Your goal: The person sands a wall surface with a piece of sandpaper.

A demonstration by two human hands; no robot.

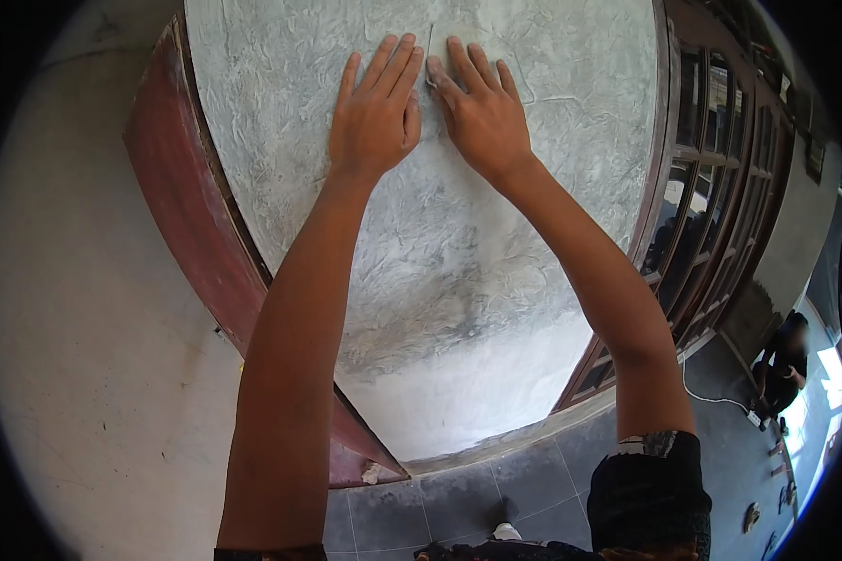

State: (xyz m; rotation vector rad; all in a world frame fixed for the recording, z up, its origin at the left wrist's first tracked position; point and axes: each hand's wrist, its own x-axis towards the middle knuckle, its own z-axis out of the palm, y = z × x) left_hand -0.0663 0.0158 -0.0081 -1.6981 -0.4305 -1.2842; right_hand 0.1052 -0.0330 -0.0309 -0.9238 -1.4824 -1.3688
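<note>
Left fingers: pressed flat on the wall, just left of the right fingers and almost touching them.
Right fingers: flat on the same wall, level with the left ones.
Between the fingers: a thin seam runs up the wall from the gap.
Left of the fingers: a slanted board lies along the wall's edge.
Right of the fingers: a window frame butts against the wall's other edge.
Below the fingers: the wall drops to the floor, with the person's foot on it.
Far right, low down: another person is on the floor, well apart from the fingers. A cable lies between them and the window frame.
</note>
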